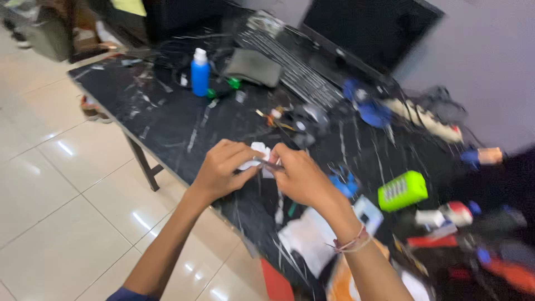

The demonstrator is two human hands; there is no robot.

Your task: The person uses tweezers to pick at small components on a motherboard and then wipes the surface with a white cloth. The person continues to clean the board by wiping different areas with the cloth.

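Note:
My left hand (223, 170) and my right hand (301, 177) meet over the near edge of a black marble-pattern table (167, 125). Together they pinch a small white piece (257, 151), and a thin dark tool or rod (268, 164) lies between the fingertips. The frame is blurred, so the piece's exact kind is unclear. A thread bracelet (352, 243) circles my right wrist.
On the table stand a blue bottle with a white cap (200, 72), a keyboard (290, 67), a dark monitor (368, 28), a white power strip (429, 120), a lime-green box (402, 190), blue tools (368, 108) and white paper (307, 237). Tiled floor (61, 189) lies left.

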